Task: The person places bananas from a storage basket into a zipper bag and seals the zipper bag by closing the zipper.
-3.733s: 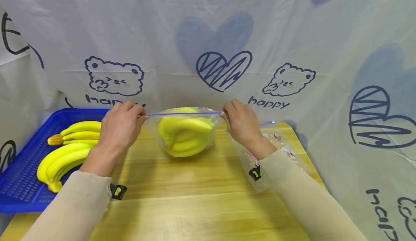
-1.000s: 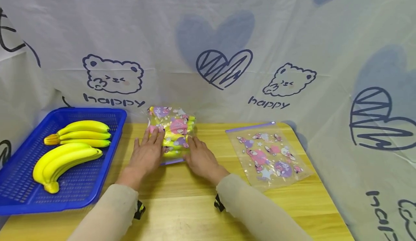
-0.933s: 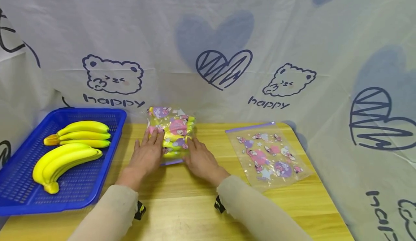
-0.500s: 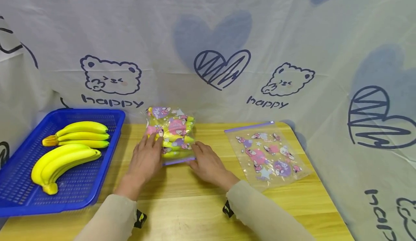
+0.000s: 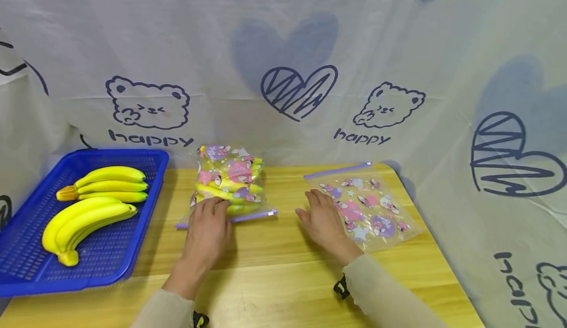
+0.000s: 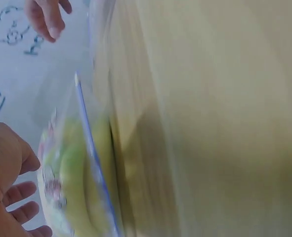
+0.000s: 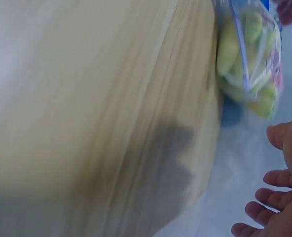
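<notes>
A clear zip bag point(image 5: 228, 173) printed with pink and purple figures lies on the wooden table, with yellow bananas point(image 6: 76, 182) inside. Its purple zip edge faces me. My left hand point(image 5: 207, 227) is over the bag's near left part, fingers loosely bent and pinching nothing. To the right, my right hand point(image 5: 327, 223) hovers apart from the filled bag, fingers spread. It overlaps the left side of a second printed zip bag point(image 5: 369, 205), which lies flat with its purple zip at the far side.
On the left stands a blue plastic basket point(image 5: 152, 210) holding two bunches of bananas point(image 5: 90, 222). A white curtain point(image 5: 248, 121) with bear and heart drawings hangs behind the wooden table point(image 5: 274, 279).
Earlier both hands pinched the bag's zip ends upright, then pressed the bag down on the table. Now the right hand has left it and moved right; the left has slid slightly nearer me.
</notes>
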`<state>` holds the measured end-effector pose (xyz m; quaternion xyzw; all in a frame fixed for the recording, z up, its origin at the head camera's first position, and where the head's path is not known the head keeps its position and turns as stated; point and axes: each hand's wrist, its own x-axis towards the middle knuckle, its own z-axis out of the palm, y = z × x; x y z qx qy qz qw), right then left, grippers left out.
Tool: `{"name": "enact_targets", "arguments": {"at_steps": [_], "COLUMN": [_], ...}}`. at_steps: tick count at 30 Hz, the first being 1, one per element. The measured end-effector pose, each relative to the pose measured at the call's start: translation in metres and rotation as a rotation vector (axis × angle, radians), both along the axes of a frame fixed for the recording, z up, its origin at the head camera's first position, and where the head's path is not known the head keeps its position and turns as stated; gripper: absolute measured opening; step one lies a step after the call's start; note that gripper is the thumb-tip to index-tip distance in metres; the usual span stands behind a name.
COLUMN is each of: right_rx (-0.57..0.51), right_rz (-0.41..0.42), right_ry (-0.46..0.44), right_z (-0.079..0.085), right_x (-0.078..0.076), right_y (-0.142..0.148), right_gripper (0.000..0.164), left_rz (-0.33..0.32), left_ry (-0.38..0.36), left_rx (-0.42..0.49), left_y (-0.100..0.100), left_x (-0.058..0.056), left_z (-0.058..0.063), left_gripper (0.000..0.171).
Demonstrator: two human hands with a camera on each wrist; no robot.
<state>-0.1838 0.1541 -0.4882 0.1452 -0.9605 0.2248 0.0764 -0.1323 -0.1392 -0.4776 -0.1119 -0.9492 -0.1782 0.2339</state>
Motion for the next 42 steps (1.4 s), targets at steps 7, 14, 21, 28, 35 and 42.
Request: {"name": "enact_targets", "arguments": {"at_steps": [7,14,21,28,35,42], "right_rx": [0.038,0.100,0.141,0.152,0.150,0.126], "right_rz": [-0.110,-0.147,-0.048,0.066,0.249,0.385], "right_ry": [-0.076,-0.206,-0.226,-0.220,-0.243,-0.437], "right_z": [-0.011,-0.020,-0.026,-0.023,-0.013,0.008], "right_x": [-0.001,0.004,0.015,0.038,0.060,0.073], "right_y": [0.036,0.054,0.065,0.079,0.105,0.123], "right_gripper": [0.063,0.070,0.057,0.046,0.043,0.039], "left_rz": [-0.074,-0.096,-0.095,-0.097,-0.103,-0.121], "left_ry": [0.056,-0.076,-0.172,-0.227,-0.280,-0.271], "left_rx": [-0.040,-0.034,-0.005,0.009,0.018,0.016], "left_y": [0.030,0.051,0.057,0.056,0.054,0.053], "left_x": [0.020,0.041,0.049,0.051,0.052,0.051], "left_z": [-0.012,-0.025,-0.035,-0.040,-0.043,-0.043], "left_gripper": [0.029,0.027,0.025,0.025,0.027,0.027]}}
